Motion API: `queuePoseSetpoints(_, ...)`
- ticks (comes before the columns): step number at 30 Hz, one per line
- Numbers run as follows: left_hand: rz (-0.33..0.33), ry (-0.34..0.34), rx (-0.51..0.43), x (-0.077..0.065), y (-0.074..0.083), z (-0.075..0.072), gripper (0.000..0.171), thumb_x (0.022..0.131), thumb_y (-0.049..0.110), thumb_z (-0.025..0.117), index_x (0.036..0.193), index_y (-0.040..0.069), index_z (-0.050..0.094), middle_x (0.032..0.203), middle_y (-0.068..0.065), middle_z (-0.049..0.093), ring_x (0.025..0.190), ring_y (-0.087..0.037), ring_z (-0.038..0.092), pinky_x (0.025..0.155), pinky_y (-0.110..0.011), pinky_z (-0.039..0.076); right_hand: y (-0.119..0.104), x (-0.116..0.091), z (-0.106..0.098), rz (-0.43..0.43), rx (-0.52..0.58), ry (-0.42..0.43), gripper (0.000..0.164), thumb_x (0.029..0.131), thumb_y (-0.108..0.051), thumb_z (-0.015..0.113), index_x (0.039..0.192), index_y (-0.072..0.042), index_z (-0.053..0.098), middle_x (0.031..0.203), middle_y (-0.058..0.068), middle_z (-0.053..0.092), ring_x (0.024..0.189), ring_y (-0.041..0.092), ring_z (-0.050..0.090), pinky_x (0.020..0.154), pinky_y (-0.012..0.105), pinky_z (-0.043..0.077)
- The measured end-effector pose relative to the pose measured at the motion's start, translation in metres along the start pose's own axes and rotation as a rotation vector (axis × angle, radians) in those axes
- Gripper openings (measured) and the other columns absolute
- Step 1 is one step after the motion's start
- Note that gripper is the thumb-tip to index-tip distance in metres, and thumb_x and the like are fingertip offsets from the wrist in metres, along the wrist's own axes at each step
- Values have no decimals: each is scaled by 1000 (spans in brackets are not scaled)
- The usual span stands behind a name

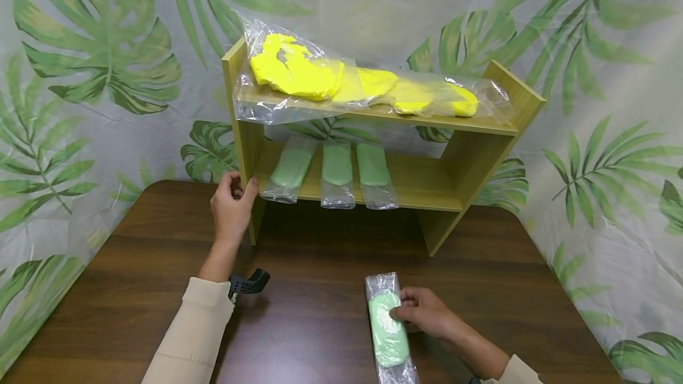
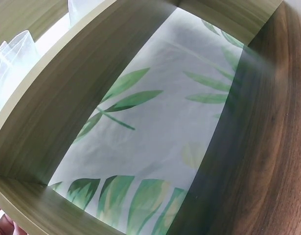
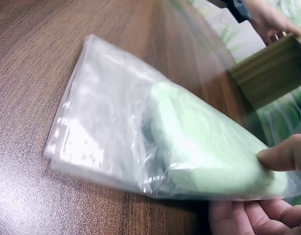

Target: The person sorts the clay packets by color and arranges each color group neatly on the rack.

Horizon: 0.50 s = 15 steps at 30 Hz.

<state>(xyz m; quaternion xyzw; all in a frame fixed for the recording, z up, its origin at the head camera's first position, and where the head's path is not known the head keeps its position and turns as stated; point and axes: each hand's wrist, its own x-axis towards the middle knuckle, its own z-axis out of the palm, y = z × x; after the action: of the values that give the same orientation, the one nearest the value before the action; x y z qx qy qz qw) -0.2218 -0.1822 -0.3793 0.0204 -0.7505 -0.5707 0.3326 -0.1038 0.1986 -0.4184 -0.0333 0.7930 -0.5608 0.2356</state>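
Observation:
My right hand [image 1: 427,313] pinches a clear plastic bag with a light green slab of what looks like clay [image 1: 388,330] over the table's front part. In the right wrist view the thumb lies on top of the green packet [image 3: 204,142], with the fingers beneath it. At the shelf's left side, my left hand [image 1: 233,203] grips the front edge of the side panel of a wooden shelf [image 1: 453,162]. Three similar green packets [image 1: 337,165] lie side by side on the middle board. Several bags of bright yellow material [image 1: 299,73] lie along the top board.
The shelf stands at the back of a dark brown wooden table [image 1: 304,313]. Behind it hangs a leaf-patterned cloth [image 1: 368,10]. Bag ends overhang the boards' front edges. A black wrist device [image 1: 251,282] sits on the left forearm.

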Motion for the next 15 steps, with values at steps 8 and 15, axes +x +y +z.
queuePoseSetpoints(8, -6, -3, -1, 0, -1, 0, 35, 92, 34, 63, 109, 4, 61, 82, -4, 55, 70, -20, 48, 60, -23, 37, 0, 2, -4, -38, 37, -39, 16, 89, -9, 61, 85, -8, 45, 71, -3, 47, 72, 15, 54, 75, 41, 53)
queuePoseSetpoints(15, -6, -5, -2, -1, -1, 0, 35, 92, 34, 63, 109, 4, 60, 81, -4, 54, 70, -22, 48, 60, -23, 37, -4, 1, -8, -50, 43, -15, 12, 88, -7, 60, 90, -3, 48, 68, -4, 49, 70, 14, 55, 74, 40, 53)
